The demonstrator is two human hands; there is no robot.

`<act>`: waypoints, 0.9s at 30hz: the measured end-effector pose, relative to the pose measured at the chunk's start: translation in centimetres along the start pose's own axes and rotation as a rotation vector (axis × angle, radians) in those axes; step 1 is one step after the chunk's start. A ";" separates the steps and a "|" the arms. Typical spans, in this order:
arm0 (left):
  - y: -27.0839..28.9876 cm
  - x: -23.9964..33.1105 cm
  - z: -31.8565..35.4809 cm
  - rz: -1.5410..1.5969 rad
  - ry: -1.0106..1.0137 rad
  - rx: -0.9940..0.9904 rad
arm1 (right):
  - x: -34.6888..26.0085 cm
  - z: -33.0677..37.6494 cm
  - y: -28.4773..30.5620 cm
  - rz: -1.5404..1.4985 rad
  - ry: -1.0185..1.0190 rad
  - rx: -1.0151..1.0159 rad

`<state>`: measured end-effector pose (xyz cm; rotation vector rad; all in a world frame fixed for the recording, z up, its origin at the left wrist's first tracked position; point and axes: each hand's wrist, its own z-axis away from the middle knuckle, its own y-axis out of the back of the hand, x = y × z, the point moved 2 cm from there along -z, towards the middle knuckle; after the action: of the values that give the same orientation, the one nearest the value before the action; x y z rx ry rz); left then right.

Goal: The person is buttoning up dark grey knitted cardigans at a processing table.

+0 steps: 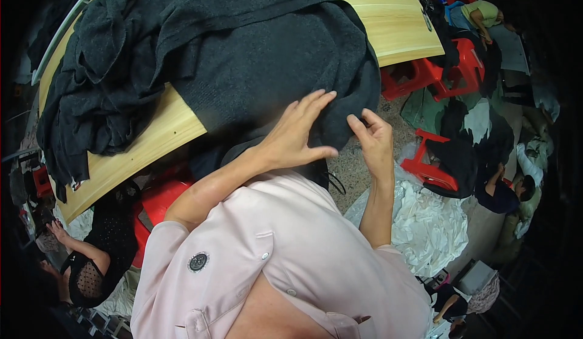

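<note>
A dark charcoal knitted garment (273, 54) lies spread over a light wood table (398, 14), and its near part hangs off the edge toward me. My left hand (297, 131) is over the hanging part, fingers stretched out and thumb apart, with nothing visible in it. Whether its fingertips touch the knit I cannot tell. Just right of the garment's edge, my right hand (376, 142) is raised with thumb and forefinger pinched together. Anything between those fingertips is too small to make out. More dark knitwear (100, 66) is bunched on the table's left side.
Red plastic stools (464, 66) stand beyond the table on the right, another red stool (428, 166) nearer. A heap of white cloth (428, 223) in clear plastic lies on the floor at right. A person in black lace (106, 251) sits at lower left; several others are around the right side.
</note>
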<state>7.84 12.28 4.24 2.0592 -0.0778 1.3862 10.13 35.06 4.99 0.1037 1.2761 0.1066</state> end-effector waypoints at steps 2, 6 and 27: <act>0.7 0.4 -1.0 0.009 -0.031 0.202 | -2.8 0.1 -0.6 0.228 0.089 0.031; 1.8 -0.7 -2.1 0.299 0.245 0.056 | -7.8 0.4 -1.0 0.228 0.115 -0.033; 2.1 3.0 -4.5 -0.003 -0.003 0.409 | -13.3 -4.5 -3.3 0.435 0.815 0.218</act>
<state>4.72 13.92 8.88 2.3873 0.2262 1.4919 2.10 30.06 15.91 0.5706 2.0608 0.4144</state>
